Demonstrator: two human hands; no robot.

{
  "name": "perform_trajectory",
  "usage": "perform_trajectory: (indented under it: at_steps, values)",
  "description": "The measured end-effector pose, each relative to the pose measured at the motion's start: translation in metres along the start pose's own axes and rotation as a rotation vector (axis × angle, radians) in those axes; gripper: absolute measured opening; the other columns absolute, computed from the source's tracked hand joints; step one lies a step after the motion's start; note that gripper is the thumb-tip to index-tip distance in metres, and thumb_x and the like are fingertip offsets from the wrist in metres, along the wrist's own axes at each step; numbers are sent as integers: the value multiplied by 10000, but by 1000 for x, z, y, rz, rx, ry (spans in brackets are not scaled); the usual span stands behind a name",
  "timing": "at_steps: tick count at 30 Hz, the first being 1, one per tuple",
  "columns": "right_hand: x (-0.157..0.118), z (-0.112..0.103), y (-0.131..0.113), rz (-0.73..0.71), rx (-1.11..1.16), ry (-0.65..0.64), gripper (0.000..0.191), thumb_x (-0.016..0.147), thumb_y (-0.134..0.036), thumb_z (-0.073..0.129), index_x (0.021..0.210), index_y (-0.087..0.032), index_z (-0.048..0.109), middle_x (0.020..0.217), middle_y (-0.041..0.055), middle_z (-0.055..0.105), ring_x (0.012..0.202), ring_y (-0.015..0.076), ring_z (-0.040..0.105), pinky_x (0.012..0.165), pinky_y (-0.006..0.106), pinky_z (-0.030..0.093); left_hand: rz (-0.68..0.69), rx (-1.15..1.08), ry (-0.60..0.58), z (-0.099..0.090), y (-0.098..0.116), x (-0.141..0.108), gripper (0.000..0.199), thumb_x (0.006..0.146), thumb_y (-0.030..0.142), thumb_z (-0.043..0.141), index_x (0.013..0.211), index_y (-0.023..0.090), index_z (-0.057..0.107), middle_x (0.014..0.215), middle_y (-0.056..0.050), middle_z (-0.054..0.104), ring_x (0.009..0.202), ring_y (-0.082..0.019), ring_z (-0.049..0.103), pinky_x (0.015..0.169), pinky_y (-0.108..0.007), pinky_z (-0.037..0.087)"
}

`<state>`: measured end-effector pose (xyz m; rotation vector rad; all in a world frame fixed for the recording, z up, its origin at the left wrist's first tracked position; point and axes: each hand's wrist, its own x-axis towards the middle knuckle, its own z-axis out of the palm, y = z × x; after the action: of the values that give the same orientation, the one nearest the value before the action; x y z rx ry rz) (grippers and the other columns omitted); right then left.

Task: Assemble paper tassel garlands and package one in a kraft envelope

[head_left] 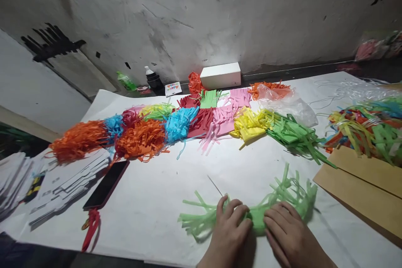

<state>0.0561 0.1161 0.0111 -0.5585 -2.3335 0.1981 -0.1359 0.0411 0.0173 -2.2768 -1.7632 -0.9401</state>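
A strip of light green fringed tissue paper (pixel 258 220) lies across the white tabletop in front of me. Its cut fringes fan out at both ends. My left hand (pixel 230 224) is closed on the left part of the strip's plain middle, fingers curled. On the right part, my right hand (pixel 290 228) grips the same band with bent fingers pressed together. Both thumbs are largely hidden. A thin needle-like rod (pixel 215 185) sticks out past my left fingertips; whether that hand holds it, I cannot tell.
Fringed paper bundles in orange (pixel 141 138), blue (pixel 180 123), pink (pixel 224 119), yellow (pixel 249 123) and green (pixel 290 130) line the back. A phone (pixel 106 184) and white card stacks (pixel 70 184) lie left. Brown envelopes (pixel 364 184) and mixed tassels (pixel 367 125) are right. A white box (pixel 220 76) stands behind.
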Motion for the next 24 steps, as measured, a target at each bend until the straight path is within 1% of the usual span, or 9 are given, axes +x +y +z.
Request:
perform_trajectory:
  at_steps: [2, 6, 9, 11, 13, 15, 18, 20, 24]
  values:
    - [-3, 3, -2, -37, -13, 19, 276, 971, -134, 414, 1052, -175, 675, 985, 50, 726, 973, 213, 631, 1043, 400, 356, 32, -21, -32, 3, -2, -5, 185, 994, 180, 537, 859, 245, 646, 851, 29, 724, 913, -175, 615, 1112, -440, 229]
    - [-17, 3, 10, 11, -60, 18, 334, 928, -67, 387, 1041, -175, 681, 1044, 60, 739, 1035, 228, 632, 1070, 427, 350, 98, -46, -99, -5, -6, -6, 160, 1004, 189, 534, 940, 253, 666, 850, 30, 744, 837, -159, 626, 1038, -401, 320]
    - [-34, -20, 33, 75, -296, -21, 343, 873, -129, 429, 1117, -167, 668, 1147, 95, 729, 1086, 297, 629, 1056, 533, 330, 101, -61, -92, -11, -7, -7, 178, 1015, 189, 508, 973, 253, 669, 895, 22, 760, 846, -150, 642, 1026, -378, 348]
    - [-43, -42, 44, 39, -524, -27, 340, 869, -194, 425, 1086, -119, 677, 1101, 171, 730, 998, 354, 651, 931, 575, 376, 84, -67, -100, -13, -5, -8, 199, 1016, 173, 489, 979, 245, 671, 912, 19, 764, 868, -151, 650, 1052, -381, 330]
    - [-42, -60, 43, -7, -649, -14, 347, 891, -242, 423, 1039, -76, 689, 1055, 239, 723, 928, 382, 657, 826, 552, 407, 56, -72, -118, -12, -3, -9, 212, 1011, 154, 481, 973, 235, 674, 919, 16, 764, 888, -154, 654, 1074, -388, 310]
    - [-31, -65, 29, -78, -607, -19, 344, 906, -235, 437, 1083, -80, 688, 1102, 228, 721, 965, 356, 660, 822, 494, 429, 40, -76, -133, -11, -1, -9, 227, 1013, 150, 469, 966, 232, 675, 907, 15, 764, 890, -155, 657, 1084, -392, 302]
    - [-12, -45, 1, -223, -397, -71, 336, 910, -157, 476, 1189, -155, 664, 1207, 95, 722, 1106, 267, 639, 943, 403, 432, 54, -84, -133, -12, -2, -8, 226, 1020, 169, 459, 996, 232, 674, 901, 3, 765, 885, -161, 659, 1091, -396, 297]
    - [-9, -24, -8, -196, -262, -38, 357, 942, -78, 389, 1124, -174, 680, 1130, 46, 753, 1085, 223, 649, 1008, 386, 410, 68, -87, -122, -13, -3, -8, 209, 1017, 171, 472, 1008, 229, 673, 910, 6, 767, 888, -158, 659, 1112, -391, 265]
    - [-29, -7, 3, -124, -156, -51, 387, 982, -52, 321, 1059, -168, 682, 1046, 52, 754, 1013, 202, 662, 995, 387, 405, 33, -91, -54, -10, 0, -17, 190, 1006, 161, 489, 962, 225, 663, 923, 25, 752, 905, -150, 646, 1125, -374, 186]
